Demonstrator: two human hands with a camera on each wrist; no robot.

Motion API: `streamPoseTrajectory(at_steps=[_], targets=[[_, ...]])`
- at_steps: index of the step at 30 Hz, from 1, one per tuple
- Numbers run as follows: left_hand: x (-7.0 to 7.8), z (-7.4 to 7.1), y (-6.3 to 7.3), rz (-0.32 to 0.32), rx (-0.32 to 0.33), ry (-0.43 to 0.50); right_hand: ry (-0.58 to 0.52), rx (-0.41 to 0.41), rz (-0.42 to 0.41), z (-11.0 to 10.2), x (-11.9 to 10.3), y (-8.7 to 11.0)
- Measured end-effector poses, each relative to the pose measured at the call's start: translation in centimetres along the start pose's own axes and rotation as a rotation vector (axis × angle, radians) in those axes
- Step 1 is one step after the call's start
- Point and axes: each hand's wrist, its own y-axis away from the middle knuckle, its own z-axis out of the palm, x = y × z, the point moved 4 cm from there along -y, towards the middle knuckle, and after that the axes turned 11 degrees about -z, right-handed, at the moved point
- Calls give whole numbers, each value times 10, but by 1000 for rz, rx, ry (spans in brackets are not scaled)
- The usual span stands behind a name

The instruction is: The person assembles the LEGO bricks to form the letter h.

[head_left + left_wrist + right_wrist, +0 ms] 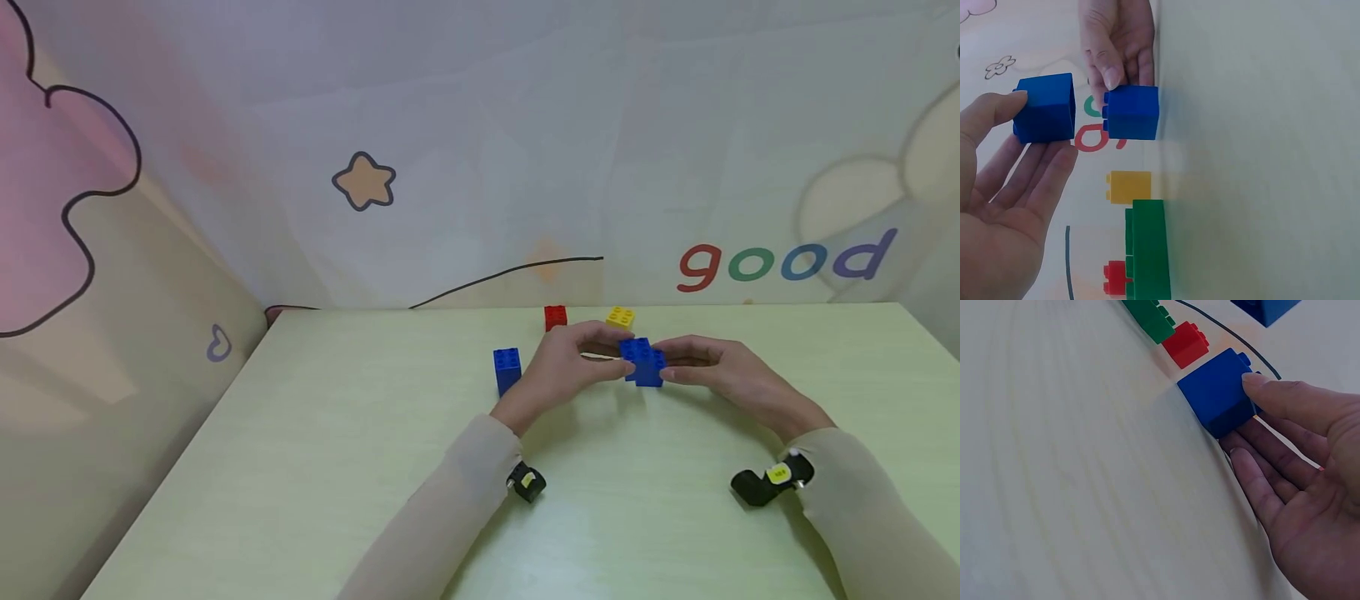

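Observation:
My left hand pinches a blue toy brick between thumb and fingers, holding it up off the table with its studs upward. My right hand grips a second blue brick by its side, thumb near the studs; this one appears to stand on the table. In the left wrist view a gap separates the first brick from the studs of the second brick, which is lower. From the head view, the two overlap between the hands.
Another blue brick stands left of my left hand. Behind the hands are a red brick and a yellow brick, near the table's back edge. A long green brick lies near the red one, hidden in the head view. A printed backdrop rises behind.

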Motion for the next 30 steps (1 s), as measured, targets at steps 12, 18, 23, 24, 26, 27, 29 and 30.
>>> streamPoseTrajectory(at_steps=[12,18,23,24,26,27,29,30], targets=[[0,2,-19,-18,75,46,-17,1,-11,-2,0,0],[-2,9,-28,-31,92,56,-14,2,-11,-2,-1,-1],[-1,15,-34,-38,105,44,-5,6,-15,-2,-2,0],[-1,16,-34,-41,106,44,-5,7,-15,-2,-2,0],[-2,17,-35,-49,110,40,-5,5,-16,-2,-2,0],[-2,18,-36,-52,112,40,-5,4,-17,-2,-2,0],[-3,18,-36,-55,115,37,-4,3,-18,-2,-2,0],[-3,18,-37,-54,116,34,-3,2,-18,-2,-2,0]])
